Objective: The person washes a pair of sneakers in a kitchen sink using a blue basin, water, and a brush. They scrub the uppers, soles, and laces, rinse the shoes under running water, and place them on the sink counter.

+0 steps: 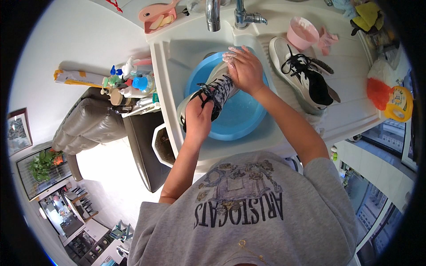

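A wet white-and-black sneaker [218, 87] with black laces is held at a slant over a blue plastic basin [233, 131] in the sink. Foam clings to its laces and upper. My left hand [198, 118] grips the shoe at its ankle opening, thumb near the tongue. Against the forefoot, my right hand [245, 71] wraps the side, its fingertips covered in suds; what lies under the palm is hidden. Bluish water shows in the basin. The matching sneaker [304, 74] rests on the ribbed drainboard to the right, laces tied.
Above the basin hang a chrome faucet spout [213, 16] and a tap [244, 18]. A pink bowl [302, 33] and pink cloth [327, 40] sit behind the second shoe. Pump bottles [133, 81] crowd the left edge. A yellow detergent bottle [398, 103] stands far right.
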Demonstrator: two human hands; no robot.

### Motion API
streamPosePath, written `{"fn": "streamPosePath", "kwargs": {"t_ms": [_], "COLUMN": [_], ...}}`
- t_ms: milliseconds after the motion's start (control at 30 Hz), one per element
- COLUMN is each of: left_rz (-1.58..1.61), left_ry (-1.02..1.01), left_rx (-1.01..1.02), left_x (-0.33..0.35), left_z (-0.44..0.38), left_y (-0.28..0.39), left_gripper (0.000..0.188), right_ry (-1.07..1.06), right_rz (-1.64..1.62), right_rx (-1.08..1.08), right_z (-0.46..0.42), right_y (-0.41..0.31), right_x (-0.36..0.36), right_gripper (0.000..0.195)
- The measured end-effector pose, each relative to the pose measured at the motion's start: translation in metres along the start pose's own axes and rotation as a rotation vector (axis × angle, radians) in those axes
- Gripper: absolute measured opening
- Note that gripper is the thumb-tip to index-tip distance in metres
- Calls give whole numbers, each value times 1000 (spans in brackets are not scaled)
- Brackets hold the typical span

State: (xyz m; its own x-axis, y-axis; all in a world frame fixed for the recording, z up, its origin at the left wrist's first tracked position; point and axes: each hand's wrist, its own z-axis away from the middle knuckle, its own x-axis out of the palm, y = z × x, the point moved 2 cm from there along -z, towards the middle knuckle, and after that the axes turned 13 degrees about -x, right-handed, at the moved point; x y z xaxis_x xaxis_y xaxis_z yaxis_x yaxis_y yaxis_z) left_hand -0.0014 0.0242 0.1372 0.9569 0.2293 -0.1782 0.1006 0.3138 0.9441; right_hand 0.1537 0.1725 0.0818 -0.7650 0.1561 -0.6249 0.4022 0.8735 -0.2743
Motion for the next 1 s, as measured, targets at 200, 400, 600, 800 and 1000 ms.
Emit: {"fn": "streamPosePath", "kwargs": {"t_ms": [200, 400, 600, 800, 1000], "left_rz": [118, 338, 434, 736, 730], "left_ry": [-48, 20, 45, -1, 24], "left_rx": [-238, -365, -449, -459, -514], "left_x": [-11, -19, -34, -29, -29], "left_z": [-14, -16, -22, -28, -20], "left_y": [-16, -16, -25, -51, -47], "left_gripper": [32, 30, 26, 24, 23], "right_ry": [96, -54, 72, 66, -85], "right_rz": [-265, -143, 71, -133, -105], "right_rx": [137, -12, 323, 145, -65], "right_z": [15, 16, 14, 10, -1], "right_y": [-64, -16, 22, -68, -16], "right_x": [21, 32, 34, 22, 26], "right_gripper": [26, 26, 28, 33, 29]}}
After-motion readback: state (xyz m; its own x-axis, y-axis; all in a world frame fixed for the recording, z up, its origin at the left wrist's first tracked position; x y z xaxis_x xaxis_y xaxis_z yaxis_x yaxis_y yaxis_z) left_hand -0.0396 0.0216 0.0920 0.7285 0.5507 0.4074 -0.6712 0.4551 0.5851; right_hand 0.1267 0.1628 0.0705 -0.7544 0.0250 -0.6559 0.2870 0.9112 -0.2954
